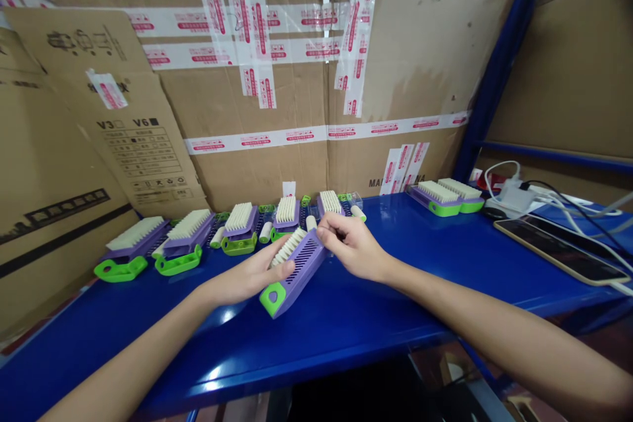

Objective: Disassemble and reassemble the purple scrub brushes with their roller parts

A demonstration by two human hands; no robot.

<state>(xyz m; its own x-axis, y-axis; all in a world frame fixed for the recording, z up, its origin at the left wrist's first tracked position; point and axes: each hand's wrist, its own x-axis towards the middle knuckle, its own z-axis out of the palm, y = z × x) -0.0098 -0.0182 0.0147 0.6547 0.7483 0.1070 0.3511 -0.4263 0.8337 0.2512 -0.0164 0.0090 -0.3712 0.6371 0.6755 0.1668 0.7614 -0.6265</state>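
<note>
I hold a purple brush with a green end and white bristles (295,270) just above the blue shelf (435,277). My left hand (250,275) cups its underside and bristle edge. My right hand (346,244) pinches the far end of the same brush, fingers closed. Behind it runs a row of several like brushes (190,231) with green handles, bristles up, and small white rollers (266,232) between them.
Two more brushes (448,196) lie at the back right. A phone (558,252), a white charger and cables (517,196) sit at the right. Taped cardboard boxes (277,92) wall the back and left. A blue upright post (494,72) stands at right.
</note>
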